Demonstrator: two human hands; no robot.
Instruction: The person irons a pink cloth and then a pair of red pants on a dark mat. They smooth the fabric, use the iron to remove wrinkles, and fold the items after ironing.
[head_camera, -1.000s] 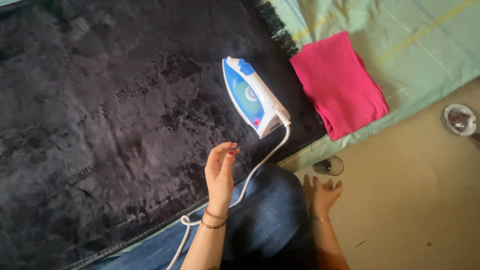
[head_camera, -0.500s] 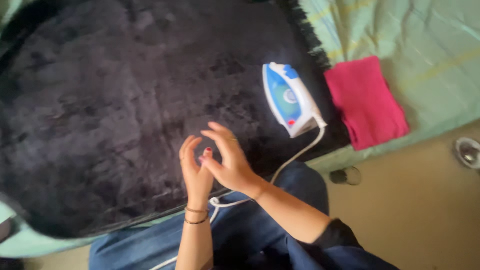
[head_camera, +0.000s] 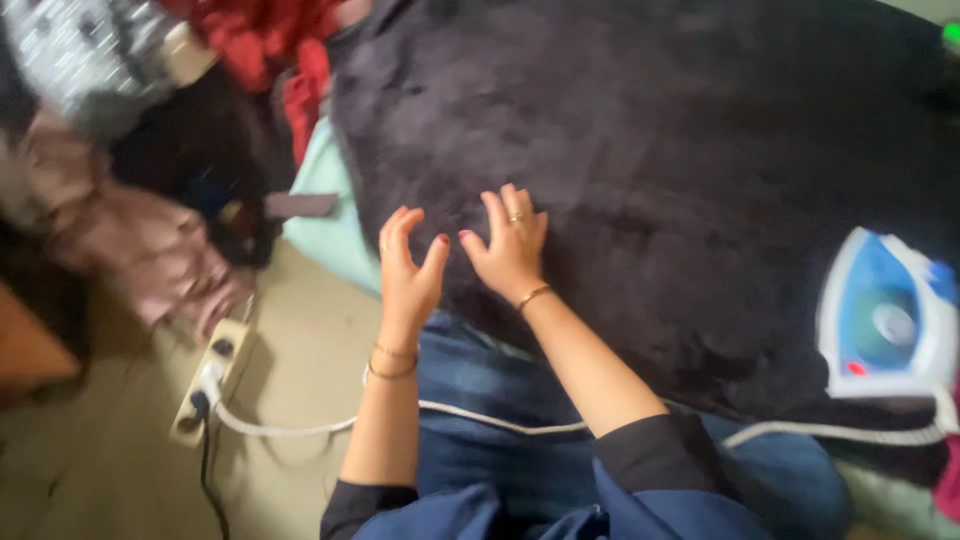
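My left hand (head_camera: 408, 268) and my right hand (head_camera: 510, 245) hover side by side over the near left corner of a dark plush blanket (head_camera: 660, 140). Both hands have their fingers spread and hold nothing. The right hand wears a ring and a bracelet; the left wrist has two thin bangles. A blue and white steam iron (head_camera: 885, 320) lies on the blanket far to the right of my hands. Its white cord (head_camera: 500, 420) runs across my jeans-covered lap to a power strip (head_camera: 212, 380) on the floor at the left.
A heap of clothes (head_camera: 150, 130), red, pink, grey and dark, lies on the floor at the upper left. A mint-green sheet (head_camera: 330, 215) shows under the blanket's left edge. Beige floor (head_camera: 110, 480) fills the lower left. A pink cloth edge (head_camera: 948, 485) shows at the lower right.
The view has swung left: the iron now sits at the right edge and the clothes heap and power strip have come into sight. Both hands have moved up onto the blanket's left corner.
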